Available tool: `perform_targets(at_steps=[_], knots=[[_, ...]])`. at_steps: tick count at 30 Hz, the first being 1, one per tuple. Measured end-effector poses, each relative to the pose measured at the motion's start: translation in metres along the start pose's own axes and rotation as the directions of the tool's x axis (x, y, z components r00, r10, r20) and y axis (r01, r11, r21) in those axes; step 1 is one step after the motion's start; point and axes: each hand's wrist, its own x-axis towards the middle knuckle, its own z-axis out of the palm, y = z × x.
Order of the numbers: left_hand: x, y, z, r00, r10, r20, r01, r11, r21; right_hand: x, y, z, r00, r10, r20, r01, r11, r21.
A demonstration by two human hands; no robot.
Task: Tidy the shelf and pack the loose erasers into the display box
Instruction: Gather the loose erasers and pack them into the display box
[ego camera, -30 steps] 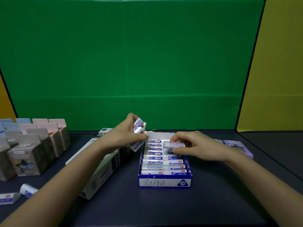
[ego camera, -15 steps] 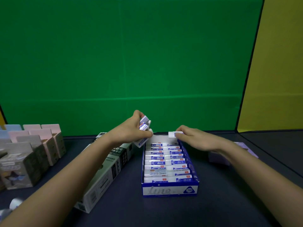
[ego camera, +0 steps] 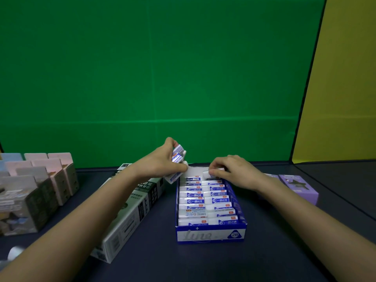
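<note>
Two rows of white, blue-sleeved erasers (ego camera: 204, 200) fill the blue cardboard display box (ego camera: 210, 236) at shelf centre. Left hand (ego camera: 160, 163), just left of box's far end, grips several erasers (ego camera: 178, 156). Right hand (ego camera: 237, 171), lower vs 0.5 s ago, pinches one eraser (ego camera: 209, 174) w/ fingertips at box's far right corner.

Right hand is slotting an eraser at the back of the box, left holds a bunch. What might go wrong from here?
1. The left hand pinches several loose erasers stacked unevenly above the shelf; one may slip out.
2. The display box looks nearly full, so the eraser under the right hand may jam or sit proud at the back row.
3. Pressing there might shove the light box backward.
</note>
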Motion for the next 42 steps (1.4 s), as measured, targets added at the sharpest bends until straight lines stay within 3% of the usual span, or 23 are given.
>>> perform_targets(at_steps=[8,13,17,39,42], knots=[[-0.001,-0.001,0.0,1.0,-0.005,-0.003,0.005,1.0,0.009,0.005,0.0,0.003,1.0,0.003,0.03,0.001,0.99,-0.142],[-0.002,-0.001,0.0,1.0,-0.009,-0.008,0.009,1.0,0.013,0.004,-0.003,-0.006,0.991,-0.035,0.128,0.059,0.98,-0.191],[-0.001,-0.001,-0.001,1.0,-0.016,-0.011,0.016,1.0,0.026,0.006,-0.006,-0.009,0.99,-0.069,0.122,0.097,0.965,-0.242],[-0.004,0.001,0.001,1.0,-0.02,0.012,0.02,1.0,-0.01,0.006,-0.002,-0.005,0.992,-0.061,0.113,0.075,0.989,-0.125],[-0.004,0.002,0.0,1.0,-0.017,0.014,0.018,0.999,-0.035,0.004,-0.003,-0.008,0.997,-0.069,0.03,0.071,0.996,-0.055]])
